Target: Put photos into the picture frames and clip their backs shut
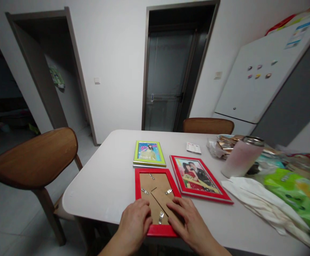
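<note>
A facedown, red rectangular picture frame [155,202] is held between left hand [136,217] and right hand [188,217], both half-curled.

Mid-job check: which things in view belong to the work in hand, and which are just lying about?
Belongs (the last two by likeness only):
face-down red frame, touched by the left hand and right hand
face-up red frame
green frame

Apparently just lying about:
pinkish bottle
white cloth
green bag
small card
</note>
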`<state>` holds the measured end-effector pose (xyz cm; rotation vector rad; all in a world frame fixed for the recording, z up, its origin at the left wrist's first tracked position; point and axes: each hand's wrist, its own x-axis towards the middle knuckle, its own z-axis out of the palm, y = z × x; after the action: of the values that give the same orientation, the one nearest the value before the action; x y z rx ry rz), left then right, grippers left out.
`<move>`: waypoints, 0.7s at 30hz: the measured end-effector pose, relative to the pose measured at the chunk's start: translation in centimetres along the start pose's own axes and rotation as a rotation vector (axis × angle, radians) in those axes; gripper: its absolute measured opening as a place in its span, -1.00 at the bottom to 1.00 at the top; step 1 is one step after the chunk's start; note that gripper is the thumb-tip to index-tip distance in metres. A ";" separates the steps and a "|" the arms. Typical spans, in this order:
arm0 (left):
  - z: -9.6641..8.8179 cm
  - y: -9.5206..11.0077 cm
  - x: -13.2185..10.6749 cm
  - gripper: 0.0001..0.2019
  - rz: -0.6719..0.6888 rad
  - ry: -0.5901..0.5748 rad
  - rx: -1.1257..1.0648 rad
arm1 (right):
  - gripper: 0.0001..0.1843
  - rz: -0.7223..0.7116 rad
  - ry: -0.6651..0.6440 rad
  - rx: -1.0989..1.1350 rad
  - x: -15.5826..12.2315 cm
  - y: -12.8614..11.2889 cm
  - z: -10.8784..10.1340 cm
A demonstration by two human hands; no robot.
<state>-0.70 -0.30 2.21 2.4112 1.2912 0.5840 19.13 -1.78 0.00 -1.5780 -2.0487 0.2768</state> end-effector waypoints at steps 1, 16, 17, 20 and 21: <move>0.2 -0.1 -0.2 -0.85 0.008 0.004 -0.009 | -0.66 -0.009 -0.004 0.001 0.1 0.0 -0.1; 1.3 -0.7 -1.2 -0.63 -0.029 -0.040 -0.042 | -0.70 0.002 -0.033 -0.236 3.7 0.8 -0.4; 1.4 -0.8 -1.3 -0.63 -0.027 -0.043 -0.040 | -0.70 -0.008 -0.044 -0.241 3.6 0.9 -0.4; 1.2 -1.0 -1.2 -0.62 -0.015 -0.059 -0.028 | -0.70 -0.038 -0.030 -0.303 2.8 0.7 -0.5; 1.0 -1.0 -1.2 -0.61 -0.009 -0.064 -0.023 | -0.68 -0.068 -0.010 -0.322 2.4 0.5 -0.5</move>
<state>-1.51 -0.89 0.60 2.3845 1.2612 0.5118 19.38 0.51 0.92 -1.6861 -2.2354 -0.0749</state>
